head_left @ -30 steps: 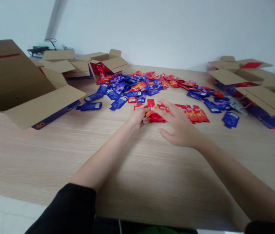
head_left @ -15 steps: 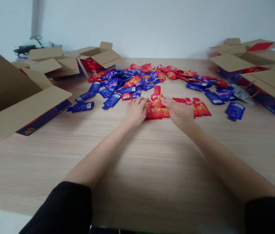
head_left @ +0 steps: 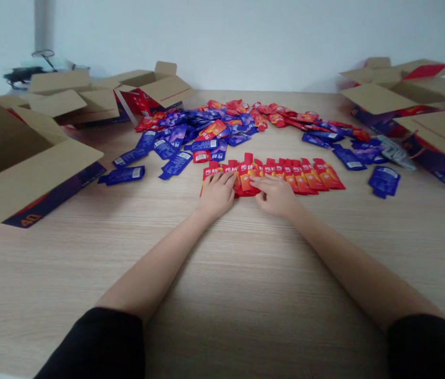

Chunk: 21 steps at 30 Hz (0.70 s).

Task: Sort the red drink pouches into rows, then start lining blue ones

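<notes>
A row of overlapping red sachets (head_left: 309, 175) with orange pictures and white lettering lies across the table before me. My left hand (head_left: 217, 196) rests flat on the left part of this row, fingers stretched forward over the sachets. My right hand (head_left: 275, 196) has its fingers on the right edge of one red sachet (head_left: 247, 171), with the thumb low beside it. That sachet lies on top of the others and sticks out a little above them. The fingertips hide part of its face.
Beyond the row lies a curved heap of blue sachets (head_left: 194, 126) and red sachets (head_left: 275, 113). Open cardboard boxes stand at left (head_left: 44, 173) and right (head_left: 439, 142). A crumpled clear plastic piece (head_left: 396, 152) lies by the right boxes. Single blue sachets (head_left: 384, 180) lie nearby.
The red sachet at my right hand has come down towards me onto the row. My right hand has moved left and nearer; my left hand stays on the sachets. The view has shifted slightly.
</notes>
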### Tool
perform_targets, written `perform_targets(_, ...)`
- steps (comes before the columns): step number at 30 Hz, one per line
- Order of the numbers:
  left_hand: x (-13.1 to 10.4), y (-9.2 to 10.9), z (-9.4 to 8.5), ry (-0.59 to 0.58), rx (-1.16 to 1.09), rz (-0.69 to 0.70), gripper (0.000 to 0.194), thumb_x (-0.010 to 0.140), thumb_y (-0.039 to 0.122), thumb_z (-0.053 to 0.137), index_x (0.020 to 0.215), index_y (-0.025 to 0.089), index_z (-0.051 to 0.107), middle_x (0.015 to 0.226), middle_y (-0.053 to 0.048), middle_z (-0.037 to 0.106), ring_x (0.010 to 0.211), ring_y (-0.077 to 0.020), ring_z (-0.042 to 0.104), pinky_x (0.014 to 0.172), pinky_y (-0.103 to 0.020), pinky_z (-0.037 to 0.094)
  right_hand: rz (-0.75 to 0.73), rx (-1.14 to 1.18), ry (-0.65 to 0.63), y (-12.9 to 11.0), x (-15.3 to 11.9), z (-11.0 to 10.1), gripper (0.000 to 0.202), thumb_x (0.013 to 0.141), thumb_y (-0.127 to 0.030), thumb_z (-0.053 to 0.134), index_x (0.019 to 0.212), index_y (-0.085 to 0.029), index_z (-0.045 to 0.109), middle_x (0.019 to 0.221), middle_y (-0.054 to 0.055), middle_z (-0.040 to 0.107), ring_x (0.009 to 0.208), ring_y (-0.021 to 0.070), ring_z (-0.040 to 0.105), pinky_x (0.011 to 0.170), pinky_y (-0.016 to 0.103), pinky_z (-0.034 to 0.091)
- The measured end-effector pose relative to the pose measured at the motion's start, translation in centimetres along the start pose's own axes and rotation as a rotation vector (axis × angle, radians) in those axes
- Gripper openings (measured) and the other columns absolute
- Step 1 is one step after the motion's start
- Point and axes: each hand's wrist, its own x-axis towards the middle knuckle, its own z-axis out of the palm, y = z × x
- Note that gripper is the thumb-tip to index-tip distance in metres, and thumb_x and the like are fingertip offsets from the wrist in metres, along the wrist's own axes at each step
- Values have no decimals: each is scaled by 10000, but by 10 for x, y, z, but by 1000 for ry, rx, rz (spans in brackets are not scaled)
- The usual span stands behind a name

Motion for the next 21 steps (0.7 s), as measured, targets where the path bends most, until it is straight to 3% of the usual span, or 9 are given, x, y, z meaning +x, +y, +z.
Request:
perform_targets(5,12,12,-13,49,34,22,399,989,228,398,1328,164,599,1473,-91,534,1327,-283,470,1107,-446,363,0,-55,128,8,8,-15,321,783,-89,529,984,-193,757,1103,80,760,997,248,715,913,432,538)
perform_targets(9,34,23,-17,-11,27,67,435,1012,265,385,1401,144,539,1544,-96,457,1387,-295,426,1123,-464,369,98,-80,152,50,14,-46,278,813,-106,502,929,-197,739,1021,79,739,946,240,688,854,387,532)
perform_targets(14,49,25,3,-161,51,92,519,1050,359,326,1532,186,404,1624,-65,334,1484,-327,315,1201,-553,252,479,-264,144,159,16,-91,358,788,-92,484,1039,-151,733,1106,141,677,1041,277,638,949,416,497)
perform_targets(18,48,21,18,-182,86,101,528,1055,397,295,1543,224,396,1614,-58,349,1483,-315,327,1189,-579,265,842,-434,-1,254,19,-114,533,750,-140,604,1272,-35,631,1257,252,583,1170,327,564,1010,427,444)
perform_targets(21,47,20,19,-171,125,113,536,1047,391,284,1541,223,406,1609,-59,356,1469,-324,354,1182,-581,278,1026,-464,-94,308,22,-121,608,739,-162,666,1307,36,576,1259,309,568,1197,357,544,1012,429,425)
